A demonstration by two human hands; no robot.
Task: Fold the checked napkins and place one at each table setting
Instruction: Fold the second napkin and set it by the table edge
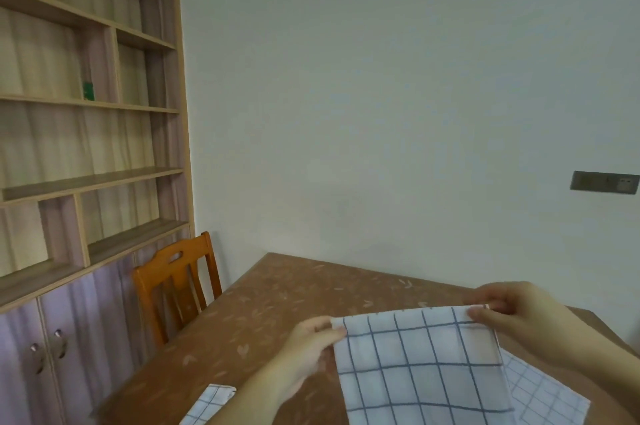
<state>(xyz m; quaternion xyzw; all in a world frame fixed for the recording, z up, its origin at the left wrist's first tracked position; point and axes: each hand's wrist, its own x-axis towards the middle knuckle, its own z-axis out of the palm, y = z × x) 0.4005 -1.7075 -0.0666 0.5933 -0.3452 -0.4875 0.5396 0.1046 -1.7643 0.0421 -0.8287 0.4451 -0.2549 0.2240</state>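
Above a brown patterned desk [277, 303] set against a pale wall, a person holds up a white napkin with blue checks [422, 365] by its two upper corners. The left hand [311, 341] pinches the near-left corner between thumb and fingers, while the right hand [512, 313] pinches the opposite corner, thumb on top of the cloth. The two hands are apart, with the napkin's top edge stretched between them and the rest of the cloth hanging down toward the bottom of the frame. A second checked napkin [547, 393] lies flat on the desk beneath and to the right of the held one, partly covered by it. A third checked napkin [211, 404] lies at the desk's near-left edge, cut off by the frame. A wooden chair [176, 282] stands at the desk's left side, its back to a tall shelving unit [86, 113] with cabinet doors below. A small green object [88, 90] sits on one shelf. A dark wall socket plate [604, 182] is fixed to the wall at right.
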